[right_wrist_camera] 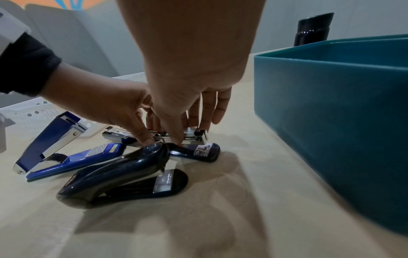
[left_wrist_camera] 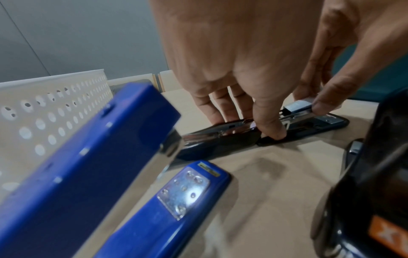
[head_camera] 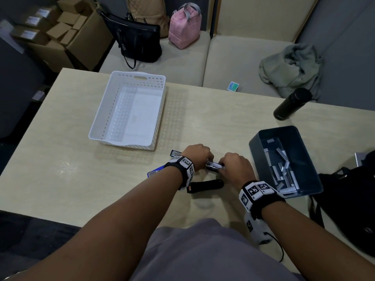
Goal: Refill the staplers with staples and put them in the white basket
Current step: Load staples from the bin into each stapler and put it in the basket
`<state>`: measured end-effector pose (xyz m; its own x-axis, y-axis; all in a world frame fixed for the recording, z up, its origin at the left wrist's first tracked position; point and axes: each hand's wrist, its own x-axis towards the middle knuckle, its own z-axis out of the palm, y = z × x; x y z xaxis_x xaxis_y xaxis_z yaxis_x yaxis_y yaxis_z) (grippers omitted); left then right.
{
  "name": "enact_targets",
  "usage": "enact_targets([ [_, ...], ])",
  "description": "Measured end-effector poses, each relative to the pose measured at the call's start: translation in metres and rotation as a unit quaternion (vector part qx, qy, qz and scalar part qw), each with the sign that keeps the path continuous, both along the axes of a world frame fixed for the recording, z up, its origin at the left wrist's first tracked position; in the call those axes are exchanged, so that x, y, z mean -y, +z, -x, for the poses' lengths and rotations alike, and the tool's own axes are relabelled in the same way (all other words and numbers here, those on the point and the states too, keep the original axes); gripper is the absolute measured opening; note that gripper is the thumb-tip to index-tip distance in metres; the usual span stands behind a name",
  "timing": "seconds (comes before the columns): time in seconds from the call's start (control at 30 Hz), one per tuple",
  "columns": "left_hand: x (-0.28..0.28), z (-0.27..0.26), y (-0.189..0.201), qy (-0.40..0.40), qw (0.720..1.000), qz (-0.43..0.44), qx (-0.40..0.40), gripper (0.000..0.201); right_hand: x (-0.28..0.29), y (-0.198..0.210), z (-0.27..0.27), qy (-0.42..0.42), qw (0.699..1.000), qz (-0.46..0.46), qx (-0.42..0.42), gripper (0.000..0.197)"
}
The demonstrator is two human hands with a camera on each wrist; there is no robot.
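Note:
A dark navy stapler point(head_camera: 214, 166) lies opened flat on the table between my hands. My left hand point(head_camera: 199, 157) holds it down, fingers curled over its top arm point(left_wrist_camera: 220, 130) and the thumb pressing by the hinge. My right hand point(head_camera: 229, 165) pinches a silver staple strip point(left_wrist_camera: 298, 104) at the stapler's metal magazine point(right_wrist_camera: 194, 135). A blue stapler point(right_wrist_camera: 66, 153) stands hinged open on the left. Nearer me lies a black stapler point(right_wrist_camera: 123, 172). The white basket point(head_camera: 129, 110) is at the far left, with nothing in it.
A dark teal bin point(head_camera: 284, 161) holding several staple strips stands right of my right hand. A black bottle point(head_camera: 292, 104) stands beyond it at the table's far edge. Bags and a grey cloth lie on the bench behind. A black bag sits at the right edge.

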<state>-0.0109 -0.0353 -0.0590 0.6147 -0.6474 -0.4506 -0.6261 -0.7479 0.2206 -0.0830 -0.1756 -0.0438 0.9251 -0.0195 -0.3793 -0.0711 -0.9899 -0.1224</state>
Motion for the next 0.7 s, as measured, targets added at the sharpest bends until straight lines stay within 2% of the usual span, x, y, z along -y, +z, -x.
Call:
enact_targets([
  [0.3, -0.001, 0.0, 0.001, -0.003, 1.0, 0.003, -0.003, 0.024, 0.0, -0.003, -0.003, 0.025, 0.999, 0.017, -0.016, 0.022],
  [0.47, -0.001, 0.002, 0.003, -0.004, 1.0, 0.002, -0.004, 0.027, 0.007, 0.001, -0.006, 0.007, 0.998, -0.012, -0.056, 0.018],
  [0.7, -0.002, 0.002, 0.002, -0.005, 1.0, 0.006, 0.001, 0.026, 0.013, 0.01, -0.011, 0.043, 0.994, -0.005, -0.097, 0.018],
])
